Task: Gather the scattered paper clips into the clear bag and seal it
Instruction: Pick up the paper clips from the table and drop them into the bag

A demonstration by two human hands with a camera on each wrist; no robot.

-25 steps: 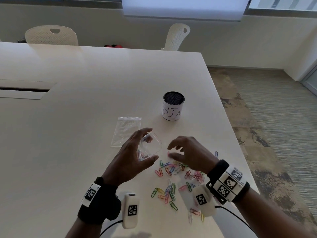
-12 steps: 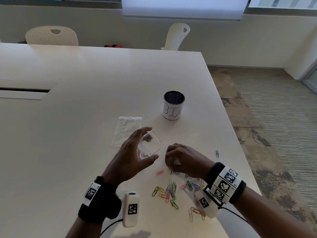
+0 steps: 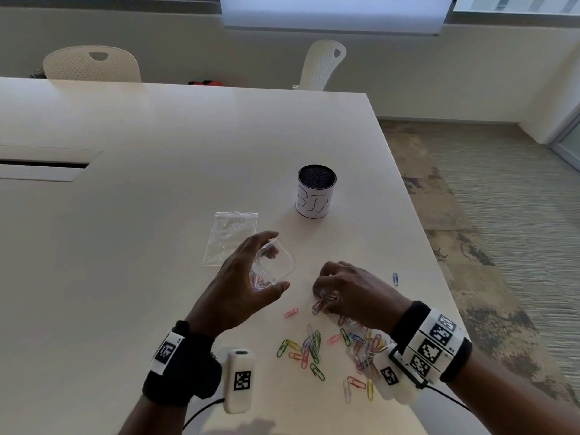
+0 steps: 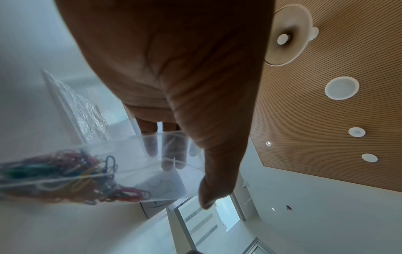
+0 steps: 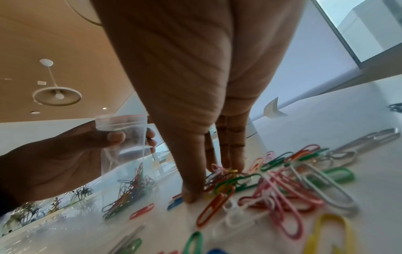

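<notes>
My left hand (image 3: 278, 261) holds a clear bag (image 3: 266, 276) upright on the white table (image 3: 157, 277), thumb and fingers spreading its mouth. Several coloured clips lie in the bag's bottom (image 4: 65, 171), and my fingers show through the plastic (image 4: 169, 154). Just right of the bag, my right hand (image 3: 323, 296) is down on the table with its fingers curled. Thumb and fingertips (image 5: 232, 165) pinch a small cluster of paper clips (image 5: 226, 173). Many more loose clips (image 3: 314, 346) lie scattered under and behind that hand.
A second clear bag (image 3: 230, 237) lies flat beyond my left hand. A mesh can labelled BIN (image 3: 315, 191) stands farther back. One blue clip (image 3: 395, 278) lies apart near the table's right edge, and a pink one (image 3: 291, 313) lies between my hands.
My right hand dropped from hovering with spread fingers onto the pile, curled, and drew several clips together in a pinch. The left hand and bag stayed put.
</notes>
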